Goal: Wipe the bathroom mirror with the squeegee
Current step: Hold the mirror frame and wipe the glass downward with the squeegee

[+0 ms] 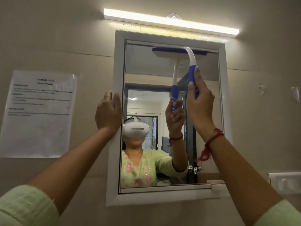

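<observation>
Starting stroke: right hand (199, 103) grips squeegee (193, 69), blade at mirror (146, 101) top; left hand (108, 111) flat, steadying frame; glass below unwiped, likely.

light: warm, dim room, one tube lamp (171, 22) glowing above the fingers (193, 77), overexposed | glare: halo on wall around lamp, sheen on paper sheet (39, 113) left of fingers | shadow: soft, below mirror frame (117, 111) | focus: sheet text blurred, overall soft | distortion: wide-angle bend, edges bowed
</observation>
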`<action>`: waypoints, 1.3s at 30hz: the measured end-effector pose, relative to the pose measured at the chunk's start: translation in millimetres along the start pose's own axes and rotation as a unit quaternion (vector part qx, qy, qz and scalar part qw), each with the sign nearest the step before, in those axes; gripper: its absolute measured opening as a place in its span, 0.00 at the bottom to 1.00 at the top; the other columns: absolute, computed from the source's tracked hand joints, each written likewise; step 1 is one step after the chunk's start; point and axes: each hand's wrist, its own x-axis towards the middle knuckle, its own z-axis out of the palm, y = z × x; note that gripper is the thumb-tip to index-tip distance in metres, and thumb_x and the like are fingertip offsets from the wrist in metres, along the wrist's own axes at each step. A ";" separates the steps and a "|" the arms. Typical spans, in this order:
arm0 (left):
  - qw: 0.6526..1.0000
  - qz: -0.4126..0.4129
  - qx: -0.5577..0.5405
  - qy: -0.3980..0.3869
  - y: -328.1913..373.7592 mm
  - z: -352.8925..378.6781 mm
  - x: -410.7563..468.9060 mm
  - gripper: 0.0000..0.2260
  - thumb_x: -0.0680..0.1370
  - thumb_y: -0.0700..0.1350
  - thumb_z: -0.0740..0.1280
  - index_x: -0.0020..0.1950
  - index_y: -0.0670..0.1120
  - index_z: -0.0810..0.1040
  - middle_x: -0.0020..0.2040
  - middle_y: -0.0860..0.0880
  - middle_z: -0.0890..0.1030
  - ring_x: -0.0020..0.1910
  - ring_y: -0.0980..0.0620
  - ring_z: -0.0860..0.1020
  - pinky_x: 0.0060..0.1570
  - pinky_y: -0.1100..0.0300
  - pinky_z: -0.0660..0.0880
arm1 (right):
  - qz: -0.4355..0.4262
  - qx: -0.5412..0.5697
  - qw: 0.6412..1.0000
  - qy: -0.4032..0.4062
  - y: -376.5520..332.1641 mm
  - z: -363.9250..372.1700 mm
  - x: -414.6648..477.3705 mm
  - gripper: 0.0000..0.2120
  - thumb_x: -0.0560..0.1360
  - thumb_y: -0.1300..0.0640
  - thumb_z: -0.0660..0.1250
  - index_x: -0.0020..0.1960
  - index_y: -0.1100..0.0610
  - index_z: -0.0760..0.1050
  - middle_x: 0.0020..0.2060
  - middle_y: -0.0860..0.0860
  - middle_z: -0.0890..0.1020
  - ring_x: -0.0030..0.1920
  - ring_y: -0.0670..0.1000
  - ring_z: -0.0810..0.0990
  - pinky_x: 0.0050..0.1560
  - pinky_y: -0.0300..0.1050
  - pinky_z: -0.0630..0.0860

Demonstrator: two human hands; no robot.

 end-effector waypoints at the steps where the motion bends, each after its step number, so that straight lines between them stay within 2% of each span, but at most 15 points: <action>1: 1.000 0.000 0.000 -0.001 0.3 -0.1 -0.1 0.20 0.82 0.53 0.51 0.59 0.38 0.72 0.51 0.36 0.79 0.50 0.38 0.77 0.47 0.49 0.74 | 0.002 -0.005 1.000 -0.002 -0.1 0.9 -0.9 0.22 0.80 0.59 0.58 0.73 0.57 0.60 0.39 0.34 0.71 0.36 0.28 0.74 0.32 0.20 0.68; 4: 1.000 -0.001 -0.004 -0.001 0.8 0.0 -0.5 0.20 0.82 0.53 0.51 0.60 0.38 0.72 0.52 0.37 0.79 0.51 0.39 0.77 0.48 0.49 0.74 | 0.001 -0.029 1.000 -0.007 2.8 -0.4 -10.6 0.22 0.81 0.57 0.57 0.74 0.53 0.59 0.36 0.39 0.74 0.33 0.31 0.76 0.30 0.22 0.70; 6: 1.000 -0.002 -0.007 -0.001 0.8 -0.2 -0.4 0.20 0.82 0.53 0.51 0.60 0.39 0.72 0.52 0.37 0.79 0.50 0.39 0.77 0.48 0.49 0.74 | 0.008 -0.030 0.999 -0.026 7.9 -5.6 -28.0 0.23 0.81 0.55 0.55 0.75 0.49 0.56 0.33 0.47 0.77 0.29 0.40 0.77 0.31 0.31 0.77; 8: 1.000 -0.002 -0.010 -0.003 0.6 -0.3 -0.2 0.20 0.82 0.53 0.51 0.60 0.39 0.72 0.52 0.37 0.79 0.51 0.39 0.77 0.49 0.48 0.74 | 0.016 -0.025 0.998 -0.053 10.8 -11.0 -48.2 0.23 0.81 0.53 0.54 0.75 0.47 0.54 0.37 0.55 0.80 0.32 0.46 0.79 0.35 0.44 0.82; 9: 1.000 -0.003 -0.011 -0.003 0.3 -0.4 -0.1 0.20 0.82 0.53 0.51 0.60 0.39 0.72 0.53 0.37 0.79 0.51 0.39 0.77 0.49 0.48 0.75 | 0.018 -0.023 0.998 -0.061 11.5 -12.3 -54.5 0.24 0.81 0.52 0.54 0.75 0.46 0.53 0.40 0.57 0.81 0.33 0.48 0.80 0.36 0.47 0.82; 11: 1.000 -0.004 -0.012 -0.003 0.1 -0.2 -0.1 0.20 0.82 0.53 0.51 0.61 0.40 0.72 0.54 0.38 0.79 0.52 0.39 0.77 0.50 0.48 0.75 | 0.012 -0.022 0.998 -0.050 12.4 -10.7 -52.3 0.24 0.81 0.53 0.54 0.75 0.47 0.54 0.39 0.56 0.80 0.32 0.47 0.79 0.35 0.44 0.82; 14: 1.000 -0.002 -0.015 -0.001 -0.3 0.6 -0.5 0.20 0.82 0.53 0.51 0.61 0.40 0.72 0.53 0.38 0.79 0.51 0.40 0.77 0.49 0.50 0.74 | 0.002 -0.031 0.999 -0.026 11.7 -3.0 -32.0 0.23 0.81 0.54 0.55 0.75 0.49 0.56 0.34 0.49 0.77 0.29 0.42 0.76 0.32 0.36 0.79; 16: 1.000 -0.004 -0.018 -0.001 -1.1 0.4 0.0 0.20 0.82 0.53 0.51 0.60 0.40 0.72 0.53 0.39 0.79 0.51 0.40 0.77 0.48 0.51 0.74 | 0.006 -0.025 0.999 -0.028 11.8 -0.8 -28.9 0.23 0.81 0.54 0.55 0.75 0.49 0.56 0.35 0.48 0.77 0.30 0.42 0.76 0.33 0.35 0.78; 18: 1.000 -0.008 -0.019 -0.003 -1.9 -0.2 0.3 0.20 0.82 0.53 0.51 0.59 0.40 0.72 0.52 0.38 0.79 0.50 0.40 0.77 0.47 0.52 0.73 | 0.008 -0.020 0.999 -0.033 12.9 -4.5 -43.0 0.23 0.81 0.54 0.55 0.75 0.49 0.56 0.34 0.49 0.76 0.29 0.41 0.76 0.32 0.33 0.77; 23: 1.000 -0.014 -0.013 -0.011 0.0 -1.5 -0.1 0.19 0.82 0.53 0.51 0.58 0.40 0.72 0.51 0.38 0.79 0.50 0.40 0.77 0.45 0.52 0.72 | 0.001 -0.007 0.999 -0.033 19.4 -23.3 -87.3 0.23 0.80 0.55 0.56 0.73 0.46 0.56 0.30 0.40 0.71 0.29 0.35 0.74 0.29 0.23 0.69; 27: 1.000 -0.011 -0.012 -0.005 -1.3 -0.5 0.5 0.19 0.82 0.54 0.51 0.56 0.41 0.73 0.49 0.39 0.79 0.48 0.41 0.77 0.42 0.56 0.67 | 0.007 -0.011 1.000 -0.018 11.3 -18.6 -61.9 0.22 0.80 0.57 0.56 0.73 0.50 0.57 0.30 0.42 0.72 0.29 0.33 0.74 0.29 0.22 0.68; 30: 1.000 -0.016 -0.014 -0.010 -2.2 -0.7 0.4 0.20 0.82 0.55 0.51 0.58 0.41 0.72 0.51 0.39 0.79 0.49 0.40 0.77 0.46 0.53 0.73 | 0.010 -0.005 1.000 -0.018 9.6 -16.2 -54.6 0.22 0.81 0.56 0.56 0.73 0.50 0.57 0.31 0.41 0.73 0.29 0.34 0.75 0.28 0.22 0.68; 33: 1.000 -0.019 -0.016 -0.013 -0.8 -1.6 -0.5 0.20 0.81 0.55 0.51 0.59 0.41 0.72 0.52 0.38 0.79 0.51 0.39 0.77 0.49 0.48 0.75 | -0.005 -0.014 1.000 -0.026 15.8 -24.5 -86.1 0.22 0.81 0.55 0.55 0.73 0.47 0.55 0.30 0.41 0.71 0.29 0.35 0.74 0.28 0.22 0.68; 37: 1.000 -0.018 -0.009 -0.007 -0.2 -1.2 -0.8 0.19 0.82 0.54 0.52 0.59 0.41 0.73 0.52 0.40 0.80 0.51 0.41 0.78 0.47 0.52 0.73 | 0.005 -0.026 0.998 -0.059 27.1 -43.2 -126.8 0.24 0.79 0.48 0.53 0.73 0.43 0.53 0.30 0.42 0.72 0.29 0.40 0.74 0.30 0.26 0.71; 39: 1.000 -0.017 -0.008 -0.008 0.0 -0.9 -0.7 0.20 0.82 0.54 0.51 0.59 0.41 0.73 0.52 0.39 0.79 0.50 0.41 0.78 0.46 0.52 0.73 | 0.006 -0.025 0.998 -0.062 27.3 -45.2 -120.2 0.24 0.79 0.51 0.54 0.74 0.46 0.54 0.30 0.42 0.72 0.28 0.39 0.74 0.30 0.25 0.71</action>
